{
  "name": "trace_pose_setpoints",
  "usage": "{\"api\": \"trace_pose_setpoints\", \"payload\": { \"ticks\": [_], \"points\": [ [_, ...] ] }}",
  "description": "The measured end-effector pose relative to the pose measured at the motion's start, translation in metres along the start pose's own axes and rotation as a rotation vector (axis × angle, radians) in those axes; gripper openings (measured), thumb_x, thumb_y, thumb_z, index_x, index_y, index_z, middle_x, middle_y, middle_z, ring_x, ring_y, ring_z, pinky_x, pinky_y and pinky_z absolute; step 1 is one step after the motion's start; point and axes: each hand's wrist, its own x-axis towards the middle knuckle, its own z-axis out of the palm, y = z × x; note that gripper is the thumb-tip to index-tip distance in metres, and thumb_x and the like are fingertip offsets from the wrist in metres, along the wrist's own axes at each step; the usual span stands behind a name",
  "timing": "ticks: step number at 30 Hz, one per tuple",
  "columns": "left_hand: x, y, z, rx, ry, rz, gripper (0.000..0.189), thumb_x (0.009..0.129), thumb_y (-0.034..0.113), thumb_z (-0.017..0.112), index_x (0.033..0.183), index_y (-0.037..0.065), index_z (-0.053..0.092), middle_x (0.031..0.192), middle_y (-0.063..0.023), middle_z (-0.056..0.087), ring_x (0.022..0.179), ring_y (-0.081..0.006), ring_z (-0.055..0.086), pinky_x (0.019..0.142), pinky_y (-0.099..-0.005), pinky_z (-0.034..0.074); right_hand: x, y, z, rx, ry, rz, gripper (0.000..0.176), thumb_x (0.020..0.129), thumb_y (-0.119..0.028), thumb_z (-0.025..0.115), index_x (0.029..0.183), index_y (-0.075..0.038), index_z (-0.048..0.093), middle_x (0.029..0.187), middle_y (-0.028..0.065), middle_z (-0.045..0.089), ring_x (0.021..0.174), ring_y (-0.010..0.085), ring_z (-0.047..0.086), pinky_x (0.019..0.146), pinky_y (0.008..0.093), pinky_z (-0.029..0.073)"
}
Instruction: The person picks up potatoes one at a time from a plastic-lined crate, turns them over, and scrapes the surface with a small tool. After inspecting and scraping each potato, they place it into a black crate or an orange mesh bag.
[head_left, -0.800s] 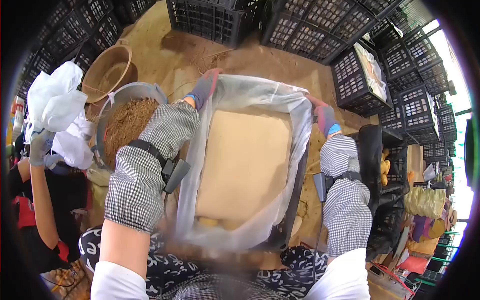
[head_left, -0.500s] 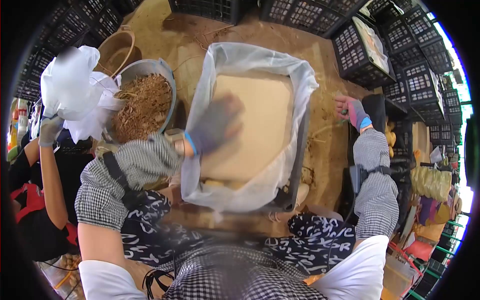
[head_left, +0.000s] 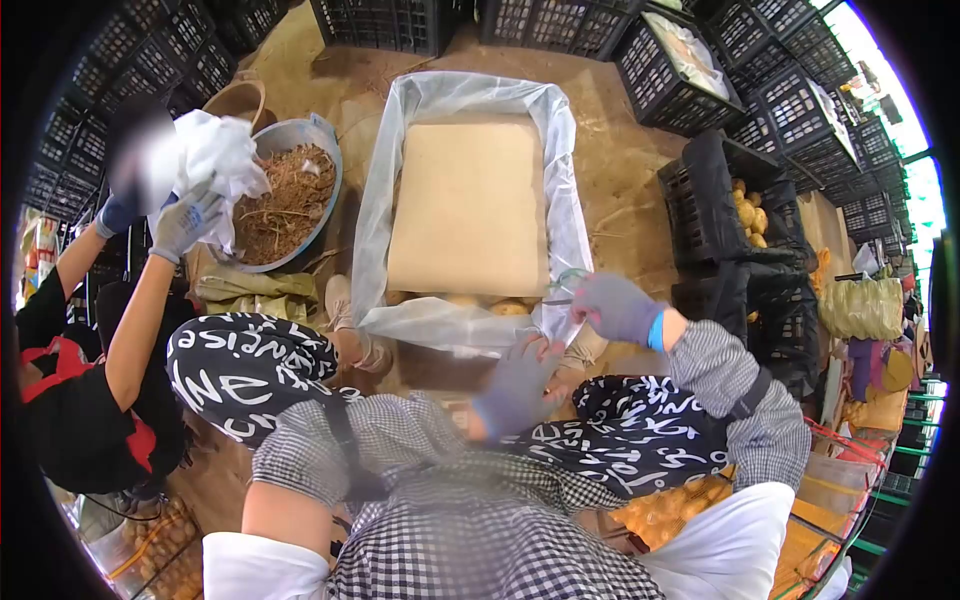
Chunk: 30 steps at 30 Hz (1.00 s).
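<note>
A crate lined with translucent plastic liner (head_left: 372,240) stands before me. A flat sheet of brown paper (head_left: 470,205) covers most of its inside. Potatoes (head_left: 508,308) peek out along the paper's near edge. My right hand (head_left: 618,308), in a grey glove with a blue cuff, is at the liner's near right corner, its fingers closed on the plastic. My left hand (head_left: 518,388), also gloved and somewhat blurred, hovers just below the liner's near edge, over my lap. Its fingers look stretched and apart, with nothing visible in them.
On the left, a person's gloved hands (head_left: 185,215) hold white plastic (head_left: 215,150) beside a tub (head_left: 335,190) of brown loose material. Black crates (head_left: 390,25) line the back. To the right stand black-lined crates (head_left: 690,200), one with potatoes (head_left: 750,212).
My left hand has left the paper and come back toward my lap. My right hand has moved in from the far right to the liner's corner. The other person's second hand now shows.
</note>
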Motion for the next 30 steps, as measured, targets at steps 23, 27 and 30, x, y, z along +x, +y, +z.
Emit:
{"api": "trace_pose_setpoints", "payload": {
  "ticks": [23, 27, 30],
  "points": [
    [-0.038, -0.054, 0.027, 0.135, -0.215, -0.220, 0.058, 0.090, 0.049, 0.057, 0.130, 0.007, 0.053, 0.154, -0.0307, 0.019, 0.142, -0.0490, 0.021, 0.114, -0.0540, 0.020, 0.099, 0.018, 0.062, -0.516, 0.290, 0.129, 0.037, 0.087, -0.013, 0.053, 0.124, -0.008, 0.056, 0.107, 0.0123, 0.060, 0.086, 0.0305, 0.063, 0.071, 0.0432, 0.052],
    [-0.029, -0.065, 0.046, 0.049, -0.217, -0.105, 0.060, 0.092, 0.052, 0.051, 0.132, 0.008, 0.054, 0.151, -0.0311, 0.026, 0.139, -0.0471, 0.028, 0.113, -0.0533, 0.024, 0.055, 0.013, -0.027, -0.414, 0.613, 0.293, 0.043, 0.085, -0.010, 0.053, 0.129, -0.010, 0.056, 0.101, 0.0171, 0.061, 0.075, 0.0371, 0.063, 0.063, 0.0445, 0.052],
    [-0.034, -0.056, 0.032, 0.065, -0.274, -0.108, 0.060, 0.092, 0.053, 0.051, 0.131, 0.008, 0.055, 0.152, -0.0310, 0.025, 0.138, -0.0467, 0.029, 0.113, -0.0513, 0.025, 0.007, 0.025, -0.099, -0.419, 1.130, 0.341, 0.022, 0.084, -0.001, 0.050, 0.100, -0.005, 0.065, 0.078, 0.0180, 0.062, 0.070, 0.0343, 0.061, 0.062, 0.0410, 0.049]
  ]
}}
